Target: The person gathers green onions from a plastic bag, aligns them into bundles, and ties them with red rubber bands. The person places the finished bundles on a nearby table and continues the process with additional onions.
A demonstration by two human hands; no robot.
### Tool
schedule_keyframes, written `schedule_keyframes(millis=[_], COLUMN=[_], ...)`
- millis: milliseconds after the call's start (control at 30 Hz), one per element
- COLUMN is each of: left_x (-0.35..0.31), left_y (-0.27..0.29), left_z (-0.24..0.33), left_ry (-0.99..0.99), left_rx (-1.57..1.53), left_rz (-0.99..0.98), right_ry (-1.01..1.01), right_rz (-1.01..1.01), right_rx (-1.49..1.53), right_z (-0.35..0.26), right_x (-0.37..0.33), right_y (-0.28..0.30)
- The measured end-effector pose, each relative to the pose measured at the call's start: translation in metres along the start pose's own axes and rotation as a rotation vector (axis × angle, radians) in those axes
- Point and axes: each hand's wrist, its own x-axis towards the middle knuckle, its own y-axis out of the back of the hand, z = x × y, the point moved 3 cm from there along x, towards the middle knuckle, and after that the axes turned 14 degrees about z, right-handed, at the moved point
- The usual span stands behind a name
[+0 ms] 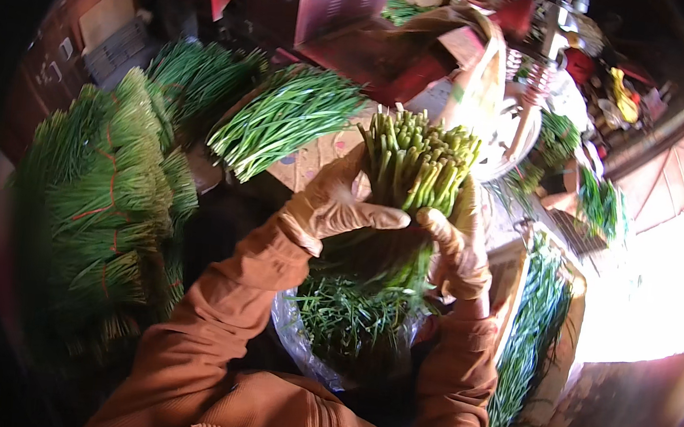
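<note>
Both of my hands wear tan gloves and clasp a thick bunch of chives [421, 159] upright, its pale cut stem ends facing up. My left hand [335, 201] wraps its left side, the thumb laid across the front. On the right side my right hand [460, 240] grips it, and its thumb points toward the left one. The far fingers of both hands are partly hidden behind the stems. Below the bunch, loose green leaves and trimmings [353, 316] fill a clear plastic bag [288, 323] in front of my body.
Tied chive bundles [115, 202] are stacked high at the left. Loose chives [285, 115] lie on a cardboard-topped surface [327, 151] ahead. A box [566, 347] of greens [535, 328] stands at my right. Beyond are a metal post with a spring [539, 84] and dark red cabinets [339, 10].
</note>
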Motion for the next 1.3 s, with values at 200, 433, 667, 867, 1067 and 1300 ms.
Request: schedule_keyframes(millis=[200,433,667,867,1067,1300], left_x=[-0.037,-0.068,-0.081,-0.092,-0.096,-0.1], left_y=[-0.002,-0.002,-0.014,-0.011,-0.008,-0.016], left_z=[-0.044,-0.06,-0.077,-0.078,-0.083,-0.122], left_ry=[0.157,0.175,0.192,0.247,0.276,0.274], left_rx=[0.052,0.016,0.14,0.127,0.211,0.501], left_rz=[0.063,0.18,0.128,0.059,0.068,-0.13], right_ry=[0.023,0.346,0.323,0.376,0.361,0.509], right_rz=[0.148,0.477,0.43,0.267,0.296,0.244], right_rx=[-0.132,-0.688,-0.601,-0.979,-1.293,-1.394], right_z=[0.037,0.021,0.015,0.001,-0.011,0.031], right_x=[-0.062,-0.111,-0.113,-0.12,-0.129,-0.098], right_y=[0.018,0.043,0.043,0.065,0.104,0.017])
